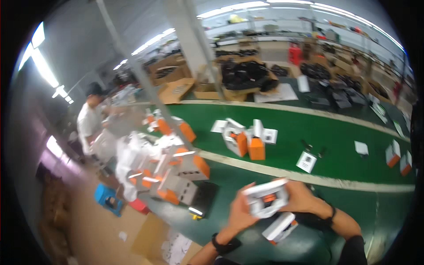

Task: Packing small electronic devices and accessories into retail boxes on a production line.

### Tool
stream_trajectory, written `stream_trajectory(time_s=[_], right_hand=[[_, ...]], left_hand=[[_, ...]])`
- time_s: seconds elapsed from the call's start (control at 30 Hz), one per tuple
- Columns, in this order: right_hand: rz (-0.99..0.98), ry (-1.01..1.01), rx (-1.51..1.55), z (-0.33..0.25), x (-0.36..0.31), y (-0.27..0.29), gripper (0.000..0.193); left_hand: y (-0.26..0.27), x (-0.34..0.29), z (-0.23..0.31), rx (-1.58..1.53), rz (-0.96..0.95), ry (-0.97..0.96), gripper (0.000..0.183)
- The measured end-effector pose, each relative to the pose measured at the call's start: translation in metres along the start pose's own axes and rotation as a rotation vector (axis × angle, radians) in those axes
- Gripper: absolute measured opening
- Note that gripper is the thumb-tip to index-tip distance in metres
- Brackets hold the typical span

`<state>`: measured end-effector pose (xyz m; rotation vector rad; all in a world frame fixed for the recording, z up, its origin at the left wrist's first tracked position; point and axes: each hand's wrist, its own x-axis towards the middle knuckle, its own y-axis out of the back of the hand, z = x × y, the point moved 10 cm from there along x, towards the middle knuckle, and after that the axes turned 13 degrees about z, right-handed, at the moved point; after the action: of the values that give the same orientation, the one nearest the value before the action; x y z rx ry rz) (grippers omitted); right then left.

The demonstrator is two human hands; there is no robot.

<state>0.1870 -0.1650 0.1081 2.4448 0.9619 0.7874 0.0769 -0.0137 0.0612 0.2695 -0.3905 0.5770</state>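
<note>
In the head view, low and right of centre, the left hand (240, 215) and the right hand (300, 197) grip a small white box (266, 198) with an orange patch on its face. The left fingers curl round its left end, the right hand wraps its right end, and both are closed on it. Just below the box a second white and orange carton (279, 227) hangs tilted; what holds it cannot be told. Each wrist carries a dark band.

To the left of the hands a heap of white and orange cartons (170, 170) lies tumbled together, with a black block (203, 198) touching its lower right edge and a blue crate (107, 198) on the brown floor at lower left. At mid frame a smaller cluster of orange and white boxes (246, 140) stands on the green floor (335, 132), well apart from the hands. A white label card (306, 161) lies to its right, and two more orange cartons (397, 159) sit by the right rim.

A pale painted line (274, 170) crosses the floor between the hands and the mid cluster; open green floor lies on both sides of it. At upper left another person in a white shirt (88, 121) stands by the heap.
</note>
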Motion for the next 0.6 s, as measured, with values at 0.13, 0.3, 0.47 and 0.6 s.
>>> stream_trajectory(time_s=[0.13, 0.3, 0.47, 0.6], right_hand=[[-0.022, 0.318, -0.11, 0.004, 0.0, 0.042, 0.047], [0.771, -0.233, -0.729, 0.203, -0.056, 0.264, 0.034], [0.859, -0.671, -1.196, 0.338, -0.173, 0.385, 0.078], [0.681, -0.915, -1.134, 0.39, -0.181, 0.37, 0.072]], left_hand=[[0.058, -0.029, -0.052, 0.041, 0.082, 0.048, 0.059], [0.063, -0.055, -0.077, 0.385, -0.135, 0.347, 0.053], [0.022, -0.049, -0.079, 0.364, -0.222, 0.148, 0.053], [0.041, -0.045, -0.078, 0.463, -0.125, 0.02, 0.053]])
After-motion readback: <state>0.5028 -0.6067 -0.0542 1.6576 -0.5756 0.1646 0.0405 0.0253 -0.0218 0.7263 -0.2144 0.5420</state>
